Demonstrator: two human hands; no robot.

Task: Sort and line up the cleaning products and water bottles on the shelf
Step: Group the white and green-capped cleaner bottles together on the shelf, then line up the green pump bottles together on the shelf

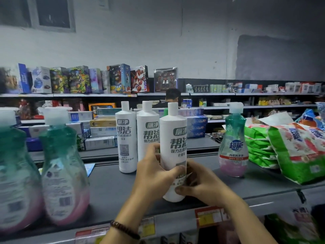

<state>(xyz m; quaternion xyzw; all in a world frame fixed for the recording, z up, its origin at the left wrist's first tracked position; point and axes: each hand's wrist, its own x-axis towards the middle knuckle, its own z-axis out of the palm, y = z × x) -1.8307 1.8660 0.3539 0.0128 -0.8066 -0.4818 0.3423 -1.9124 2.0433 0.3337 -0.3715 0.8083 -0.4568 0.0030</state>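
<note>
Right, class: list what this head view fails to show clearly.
- Front white bottle: lower label hidden by left hand and right hand.
- Middle white bottle: base hidden by the left hand.
- Far-left green bottle: blurred, cut by the frame edge.
- Price tags: too small to read.

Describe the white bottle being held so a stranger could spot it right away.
On the dark shelf, three white bottles stand mid-shelf. It is the front bottle, nearest the edge, gripped low by the left hand and right hand; the other two stand untouched behind.
</note>
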